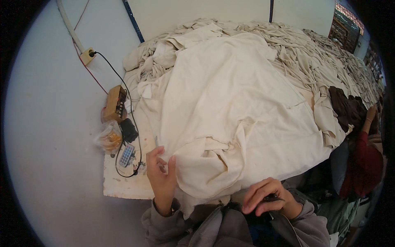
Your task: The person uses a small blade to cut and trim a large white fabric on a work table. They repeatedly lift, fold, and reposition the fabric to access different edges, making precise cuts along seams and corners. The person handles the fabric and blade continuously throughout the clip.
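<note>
A large cream cloth [242,90] lies spread over the table, bunched and folded at the near edge. My left hand [161,173] is raised at the cloth's left edge, fingers apart and curved, with nothing in it. Beside the near right edge of the cloth, my right hand [269,195] has its fingers curled around something small and dark, too hidden to name.
Heaped cream fabric [308,61] lines the back and right. At left lie a wooden box [113,105], black adapter [128,131], bagged orange item [109,136], remote [126,155] and cables on the table [113,185]. A person in red [362,164] handles brown cloth [345,107] at right.
</note>
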{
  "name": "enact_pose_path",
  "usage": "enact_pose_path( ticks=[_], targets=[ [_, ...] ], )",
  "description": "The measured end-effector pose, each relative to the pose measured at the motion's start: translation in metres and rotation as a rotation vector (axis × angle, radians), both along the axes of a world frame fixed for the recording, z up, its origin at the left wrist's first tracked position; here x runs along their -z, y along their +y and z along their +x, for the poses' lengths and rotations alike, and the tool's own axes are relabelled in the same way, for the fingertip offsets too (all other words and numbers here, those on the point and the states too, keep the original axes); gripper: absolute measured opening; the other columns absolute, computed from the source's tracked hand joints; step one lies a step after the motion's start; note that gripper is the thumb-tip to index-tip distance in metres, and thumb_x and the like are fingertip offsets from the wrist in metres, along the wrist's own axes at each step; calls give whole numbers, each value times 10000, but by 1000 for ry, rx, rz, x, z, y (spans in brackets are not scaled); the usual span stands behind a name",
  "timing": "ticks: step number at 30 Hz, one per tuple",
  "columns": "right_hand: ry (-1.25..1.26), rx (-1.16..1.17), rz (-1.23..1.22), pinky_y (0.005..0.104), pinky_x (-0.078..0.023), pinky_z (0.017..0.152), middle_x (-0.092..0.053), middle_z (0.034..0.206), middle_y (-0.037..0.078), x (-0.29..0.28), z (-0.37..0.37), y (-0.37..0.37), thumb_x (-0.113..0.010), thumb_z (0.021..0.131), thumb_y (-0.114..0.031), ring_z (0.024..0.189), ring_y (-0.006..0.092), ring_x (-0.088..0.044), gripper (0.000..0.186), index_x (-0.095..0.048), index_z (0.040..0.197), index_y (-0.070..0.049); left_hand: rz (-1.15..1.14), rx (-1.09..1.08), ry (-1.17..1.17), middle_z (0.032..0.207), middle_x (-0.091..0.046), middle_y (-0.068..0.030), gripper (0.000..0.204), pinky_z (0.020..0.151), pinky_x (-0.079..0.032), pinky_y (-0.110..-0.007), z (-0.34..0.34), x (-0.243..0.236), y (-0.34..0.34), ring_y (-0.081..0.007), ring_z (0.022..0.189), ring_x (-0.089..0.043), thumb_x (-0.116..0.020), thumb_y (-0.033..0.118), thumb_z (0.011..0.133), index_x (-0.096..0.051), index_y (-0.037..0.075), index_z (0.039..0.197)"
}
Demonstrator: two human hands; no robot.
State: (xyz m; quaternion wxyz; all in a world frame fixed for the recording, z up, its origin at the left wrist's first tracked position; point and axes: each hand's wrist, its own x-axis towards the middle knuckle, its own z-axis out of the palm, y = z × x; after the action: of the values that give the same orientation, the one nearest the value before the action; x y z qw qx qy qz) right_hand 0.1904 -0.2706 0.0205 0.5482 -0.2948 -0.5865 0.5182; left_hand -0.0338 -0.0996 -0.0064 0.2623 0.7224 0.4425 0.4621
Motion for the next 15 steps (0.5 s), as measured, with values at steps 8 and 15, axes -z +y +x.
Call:
enact_pose_path(
  ticks=[8,15],
  targets=[
    [-895,890,-218,361,-465,594,-567,739,114,34,4,47,-684,768,-141,684,273,-612,349,-531,1076,-79,-40,47,454,876,-569,-110,270,593,-442,-378,14,20,20,-295,699,-564,-667,112,767,-575,67,1017],
    [-788,1144,-22,337,-453,533,-545,650,96,18,33,64,-629,739,-25,563,242,-571,350,-546,1070,-104,421,-71,285,793,-552,-116,89,609,-447,-410,28,-19,49,-361,698,-548,-564,30,814,-568,62,897]
  ],
)
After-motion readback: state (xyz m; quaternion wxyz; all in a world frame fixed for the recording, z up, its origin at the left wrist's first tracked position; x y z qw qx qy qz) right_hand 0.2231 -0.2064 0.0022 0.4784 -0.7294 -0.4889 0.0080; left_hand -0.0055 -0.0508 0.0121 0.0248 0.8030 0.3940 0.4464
